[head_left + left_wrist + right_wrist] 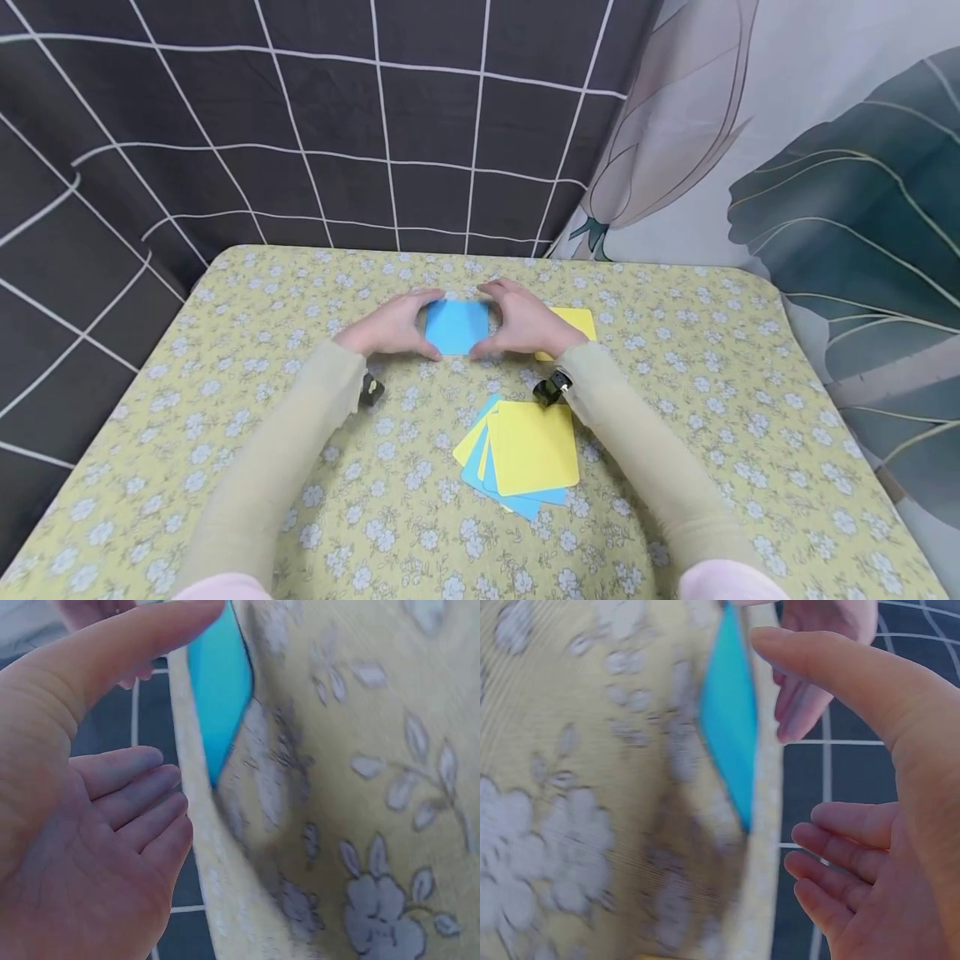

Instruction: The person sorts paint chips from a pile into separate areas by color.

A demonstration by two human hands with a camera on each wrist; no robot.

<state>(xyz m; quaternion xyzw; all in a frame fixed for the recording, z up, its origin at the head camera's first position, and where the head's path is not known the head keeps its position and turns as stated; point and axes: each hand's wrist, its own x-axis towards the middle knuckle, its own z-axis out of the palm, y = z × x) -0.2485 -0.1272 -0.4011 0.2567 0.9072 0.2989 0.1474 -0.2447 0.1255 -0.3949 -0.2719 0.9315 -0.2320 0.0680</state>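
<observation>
A square blue card [457,327] lies flat on the flowered cloth, between my two hands. At its left side my left hand [397,326] bends like a bracket, thumb near the close corner and fingers near the far one. My right hand [525,322] mirrors it on the right side. In the left wrist view the thumb [127,645] overlaps the edge of the card [217,697]; whether it touches cannot be told. The right wrist view shows the thumb [825,660] beside the card [731,720], with relaxed fingers apart from it.
Nearer me lies a fanned pile of yellow and blue cards, a yellow card [536,448] on top. Another yellow card [576,321] is partly hidden behind my right hand. Dark grid-patterned cloth [330,108] hangs behind the table [247,333]; a leaf-patterned curtain [847,208] hangs at the right.
</observation>
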